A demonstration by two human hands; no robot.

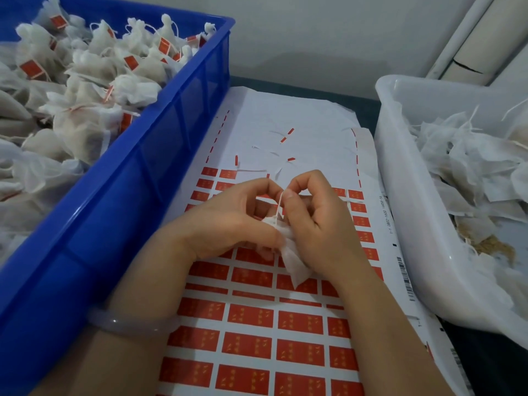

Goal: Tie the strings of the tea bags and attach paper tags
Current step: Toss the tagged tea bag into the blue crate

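A big blue bin (137, 195) sits just to the left of the left grip (228, 221). It is full of white bags with red tags (94, 81) on them. A white tub (400, 195) sits to the right of the right grip (317, 221), and it holds a messy pile of white bags with loose strings (471, 172). Under both grips lies a big white sheet of red tags (257, 338) in neat rows, flat on the dark worktop (285, 84). The rows go on toward the person. Past the grips, on the far part of the sheet, lie thin paper scraps (287, 135), some with a bit of red. The two grips are close together in the middle, with fingers curled. The left grip is clamped on one tea bag (294, 264), with its thumb pressed on the bunched top. The bag's loose end hangs down between the two wrists, over the sheet. The right grip pinches the white string (279, 205), which stands up from the bag's top between the two grips. A pale bracelet (128, 324) is on the left wrist, below the left grip.
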